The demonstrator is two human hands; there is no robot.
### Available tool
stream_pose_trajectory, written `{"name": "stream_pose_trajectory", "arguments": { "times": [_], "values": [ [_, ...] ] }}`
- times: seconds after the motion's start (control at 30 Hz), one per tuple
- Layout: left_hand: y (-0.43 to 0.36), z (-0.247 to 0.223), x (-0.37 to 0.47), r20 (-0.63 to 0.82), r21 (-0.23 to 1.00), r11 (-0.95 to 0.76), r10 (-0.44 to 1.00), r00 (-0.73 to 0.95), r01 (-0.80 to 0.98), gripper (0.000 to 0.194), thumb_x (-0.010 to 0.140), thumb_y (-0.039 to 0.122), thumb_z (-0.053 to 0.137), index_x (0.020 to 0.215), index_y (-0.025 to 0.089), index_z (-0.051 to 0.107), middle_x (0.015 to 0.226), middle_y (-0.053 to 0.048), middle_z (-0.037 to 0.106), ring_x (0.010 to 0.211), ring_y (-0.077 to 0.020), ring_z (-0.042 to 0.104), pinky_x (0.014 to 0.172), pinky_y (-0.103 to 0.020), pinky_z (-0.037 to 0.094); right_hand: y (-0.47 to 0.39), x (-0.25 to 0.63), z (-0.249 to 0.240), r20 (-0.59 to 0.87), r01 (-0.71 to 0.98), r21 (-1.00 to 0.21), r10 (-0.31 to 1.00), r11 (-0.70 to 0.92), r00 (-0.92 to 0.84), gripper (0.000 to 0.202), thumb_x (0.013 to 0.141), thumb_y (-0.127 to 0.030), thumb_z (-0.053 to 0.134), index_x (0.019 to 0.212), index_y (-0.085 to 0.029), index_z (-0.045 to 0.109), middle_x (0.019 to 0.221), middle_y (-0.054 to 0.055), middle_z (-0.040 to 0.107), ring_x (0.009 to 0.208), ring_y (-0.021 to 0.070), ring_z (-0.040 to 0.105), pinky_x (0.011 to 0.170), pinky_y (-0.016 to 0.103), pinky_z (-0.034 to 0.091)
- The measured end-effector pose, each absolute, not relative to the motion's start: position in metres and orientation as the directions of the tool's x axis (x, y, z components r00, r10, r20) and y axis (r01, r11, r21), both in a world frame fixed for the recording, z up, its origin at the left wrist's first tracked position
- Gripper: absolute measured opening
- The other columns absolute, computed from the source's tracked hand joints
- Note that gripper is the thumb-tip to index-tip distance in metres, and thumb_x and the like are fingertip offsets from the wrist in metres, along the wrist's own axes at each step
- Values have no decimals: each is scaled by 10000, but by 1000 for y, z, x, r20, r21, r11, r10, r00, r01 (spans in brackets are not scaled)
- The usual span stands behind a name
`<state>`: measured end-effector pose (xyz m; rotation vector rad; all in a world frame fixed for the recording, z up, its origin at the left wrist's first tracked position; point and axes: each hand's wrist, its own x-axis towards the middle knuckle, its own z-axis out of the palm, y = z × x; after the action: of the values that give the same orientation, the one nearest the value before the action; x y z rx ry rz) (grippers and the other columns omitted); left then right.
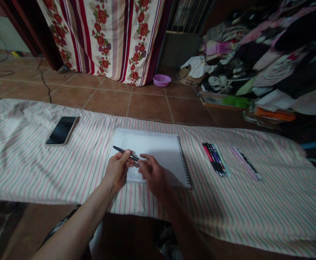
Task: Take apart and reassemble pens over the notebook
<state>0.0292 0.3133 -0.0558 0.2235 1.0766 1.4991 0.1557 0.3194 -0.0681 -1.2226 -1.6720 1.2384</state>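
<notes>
A black pen is held in my left hand, pinched between thumb and fingers above the notebook. It slants down to the right, its back end pointing to the upper left. At its lower, silvery end is my right hand, thumb and fingertips closed around the tip and the index finger partly raised. Beneath both hands lies an open spiral notebook, its wire binding on the right side. Faint handwriting runs along the page's left and top edges; my hands hide part of the lower left.
A striped cloth covers the table. On it lie a phone at left, several pens in a row right of the notebook, and a pink pen beside a dark one. Beyond are a purple basin, a floral curtain and piled clothes.
</notes>
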Motion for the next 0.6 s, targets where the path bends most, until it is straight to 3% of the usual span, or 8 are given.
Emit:
{"name": "stream_pose_trajectory", "arguments": {
  "times": [0.2,0.37,0.47,0.6],
  "values": [
    [315,-55,27,-453,700,124,839,-303,-704,126,758,123,613,644,71,613,496,-21,585,433,-54,516,450,-128,427,320,163,-70,198,426,-855,946,295,-257,180,848,-252,451,965,-171,562,753,31,675,603,116,618,594,217,489],
    [314,-56,26,-399,719,135,883,-246,-682,129,751,144,631,656,56,632,520,-24,580,447,-50,500,442,-120,416,320,167,-67,396,537,-671,860,511,-323,213,879,-244,422,931,-158,610,859,72,694,770,161,650,703,256,496],
    [313,-56,27,-412,664,152,891,-189,-732,123,765,131,612,670,59,639,558,-24,582,443,-32,466,428,-107,392,317,167,-65,480,577,-569,806,587,-347,275,913,-264,352,908,-156,606,788,71,690,703,152,641,666,253,489],
    [310,-52,30,-462,598,179,874,-153,-781,137,774,104,592,650,67,638,568,-23,579,452,-32,465,446,-112,404,312,167,-63,485,645,-541,827,540,-285,353,928,-315,297,818,-166,597,629,46,645,570,138,598,590,240,457]
  ]
}}
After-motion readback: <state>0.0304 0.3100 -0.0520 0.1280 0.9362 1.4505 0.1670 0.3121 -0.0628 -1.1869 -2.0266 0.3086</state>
